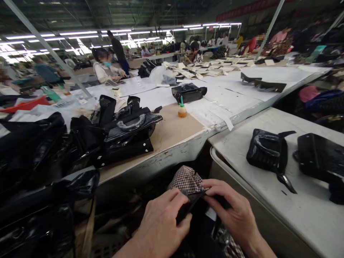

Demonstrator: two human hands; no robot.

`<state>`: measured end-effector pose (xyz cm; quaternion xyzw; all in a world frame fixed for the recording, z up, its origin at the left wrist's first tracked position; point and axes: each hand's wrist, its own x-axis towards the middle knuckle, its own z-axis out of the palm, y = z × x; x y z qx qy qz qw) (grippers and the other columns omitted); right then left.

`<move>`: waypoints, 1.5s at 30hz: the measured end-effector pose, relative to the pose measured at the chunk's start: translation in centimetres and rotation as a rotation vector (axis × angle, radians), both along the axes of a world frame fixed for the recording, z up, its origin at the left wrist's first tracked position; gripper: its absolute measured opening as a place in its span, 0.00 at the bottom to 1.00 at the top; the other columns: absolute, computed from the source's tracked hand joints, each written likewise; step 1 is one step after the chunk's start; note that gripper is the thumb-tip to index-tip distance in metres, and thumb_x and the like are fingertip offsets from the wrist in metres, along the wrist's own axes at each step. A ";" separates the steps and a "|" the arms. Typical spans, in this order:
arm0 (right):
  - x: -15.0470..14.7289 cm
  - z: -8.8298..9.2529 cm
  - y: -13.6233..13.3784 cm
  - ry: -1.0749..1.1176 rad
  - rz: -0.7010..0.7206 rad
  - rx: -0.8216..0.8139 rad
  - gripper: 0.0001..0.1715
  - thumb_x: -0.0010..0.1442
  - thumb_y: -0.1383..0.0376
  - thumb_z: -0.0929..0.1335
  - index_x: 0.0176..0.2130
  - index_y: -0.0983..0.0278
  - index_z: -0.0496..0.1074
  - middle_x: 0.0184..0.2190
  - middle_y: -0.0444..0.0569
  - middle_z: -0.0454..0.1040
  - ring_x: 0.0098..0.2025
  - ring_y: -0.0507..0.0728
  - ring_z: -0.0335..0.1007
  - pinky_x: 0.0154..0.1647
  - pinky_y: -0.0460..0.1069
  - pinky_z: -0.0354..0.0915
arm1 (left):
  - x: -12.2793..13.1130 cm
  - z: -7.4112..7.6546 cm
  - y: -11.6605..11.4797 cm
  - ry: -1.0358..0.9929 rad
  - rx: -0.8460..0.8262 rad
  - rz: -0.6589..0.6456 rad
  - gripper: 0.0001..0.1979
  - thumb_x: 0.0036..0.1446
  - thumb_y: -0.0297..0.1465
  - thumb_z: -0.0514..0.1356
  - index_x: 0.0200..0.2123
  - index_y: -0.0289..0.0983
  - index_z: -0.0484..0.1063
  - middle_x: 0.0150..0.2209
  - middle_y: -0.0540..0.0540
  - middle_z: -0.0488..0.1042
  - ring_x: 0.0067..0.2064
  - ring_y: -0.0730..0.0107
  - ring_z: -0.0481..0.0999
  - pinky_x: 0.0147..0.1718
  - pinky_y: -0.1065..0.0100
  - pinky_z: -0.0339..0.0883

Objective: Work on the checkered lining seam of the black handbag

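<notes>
Left, black bags (86, 134) heap up; near centre, the left hand (163, 218), fingers curled, pinches checked cloth's (185, 178) black edge (195, 197), seemingly unfinished; the right hand (233, 208) pinches its right side; farther right, a handled bag (264, 152) looks formed.

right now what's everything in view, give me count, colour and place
black piece: 1, black, bottom centre
checked cloth: 2 patches, dark-and-white, bottom centre
tables: 2, white, middle and right
board: 1, brown, middle table
bottle: 1, amber and green, board
bag pile: unclear count, black, left
other bags: 3, black, 1 middle table, 2 right table
flaps: 2, dark, middle table's far right
cards: many, cream, far middle table
plastic: 1 heap, whitish, beside cards
red item: 1, red, left edge
poles: 3+, pale, left and right
lights: many, white, overhead
banner: 1, red, top right
people: several, mixed clothing, background
left hand: 1, holding black piece
right hand: 1, holding black piece
</notes>
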<state>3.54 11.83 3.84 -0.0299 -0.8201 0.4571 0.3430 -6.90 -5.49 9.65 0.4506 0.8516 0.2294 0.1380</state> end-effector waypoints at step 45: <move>0.0 0.4 0.1 -0.173 0.221 0.071 0.07 0.62 0.66 0.71 0.30 0.60 0.73 0.48 0.48 0.73 0.67 0.65 0.48 0.64 0.61 0.57 | -1.5 -0.2 -0.2 0.040 0.133 -0.031 0.06 0.60 0.24 0.57 0.30 0.37 0.70 0.30 0.51 0.70 0.32 0.70 0.71 0.28 0.71 0.60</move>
